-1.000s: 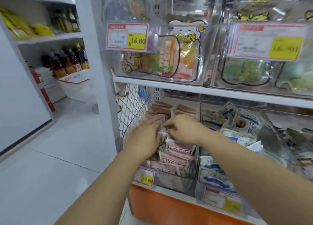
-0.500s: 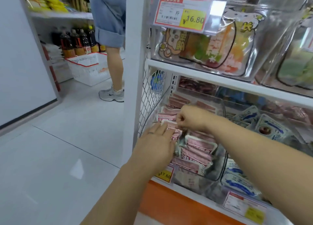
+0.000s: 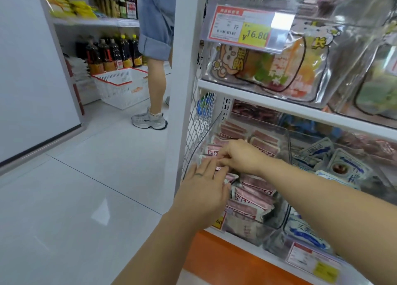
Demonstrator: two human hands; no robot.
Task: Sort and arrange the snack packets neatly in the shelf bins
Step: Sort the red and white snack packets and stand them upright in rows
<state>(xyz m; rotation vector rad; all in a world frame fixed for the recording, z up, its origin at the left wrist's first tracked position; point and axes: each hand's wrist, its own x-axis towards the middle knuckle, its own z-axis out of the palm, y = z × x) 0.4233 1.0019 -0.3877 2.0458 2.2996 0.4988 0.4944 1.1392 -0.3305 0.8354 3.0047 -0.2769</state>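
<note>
1. The left hand (image 3: 204, 190) lay open, fingers straight and together, flat on the pink packets (image 3: 253, 196) at the near left of the bin (image 3: 289, 156).
2. The right hand (image 3: 240, 156) sat just beyond the left hand's fingertips. Its fingers were curled and pinched the edge of one packet (image 3: 211, 151), though blur hid how firm the grip was.
3. More pink packets stood in rows beyond and to the right of both hands, all in that same bin.
4. Right of the right forearm, a neighbouring bin held blue packets (image 3: 343, 166).
5. A mesh panel (image 3: 199, 130) closed the shelf just left of the hands.
6. A yellow tag (image 3: 219, 221) showed just under the left wrist, on the bin's front.
7. Above the hands, on the upper shelf, clear bags (image 3: 268, 70) stood behind a price tag (image 3: 242, 25) reading 16.80.
8. Far left of the hands, another person's leg (image 3: 156, 80) stood beside a white basket (image 3: 122, 87), with bottles (image 3: 111, 52) shelved behind.
</note>
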